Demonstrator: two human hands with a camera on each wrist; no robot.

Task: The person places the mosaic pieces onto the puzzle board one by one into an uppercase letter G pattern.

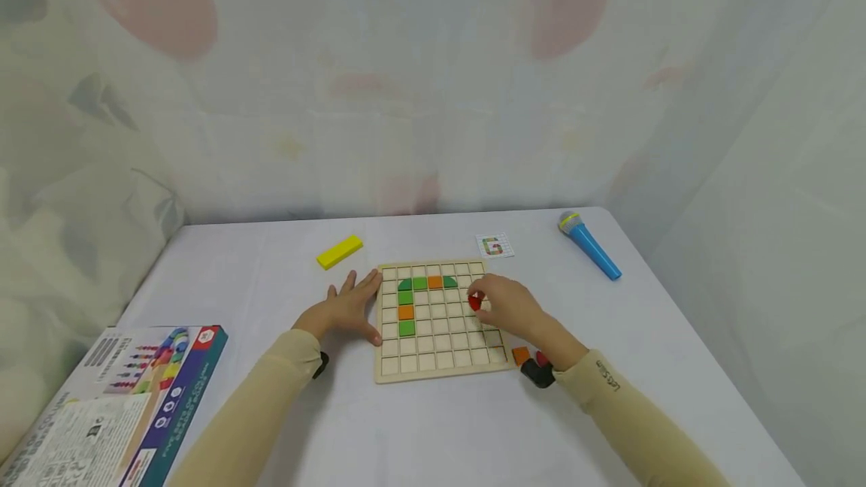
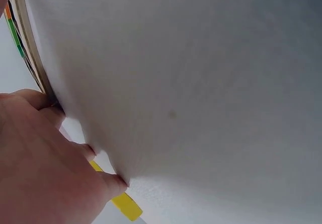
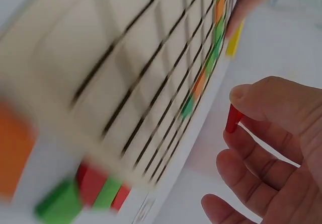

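A wooden grid board point(image 1: 440, 355) lies on the white table, with green and orange tiles point(image 1: 419, 284) set in its upper left cells. My right hand point(image 1: 504, 307) pinches a small red tile point(image 1: 475, 302) over the board's right side; the right wrist view shows the red tile point(image 3: 233, 119) between thumb and finger, above the board point(image 3: 126, 83). My left hand point(image 1: 348, 307) rests flat on the table with straight fingers against the board's left edge. In the left wrist view the left hand point(image 2: 45, 168) touches the board's rim point(image 2: 30, 48).
A yellow block point(image 1: 339, 252) lies behind the board's left corner. A pattern card point(image 1: 494, 246) and a blue toy microphone point(image 1: 588, 244) lie at the back right. Loose orange and red tiles point(image 1: 528, 356) sit by my right wrist. The game box point(image 1: 115, 404) lies at front left.
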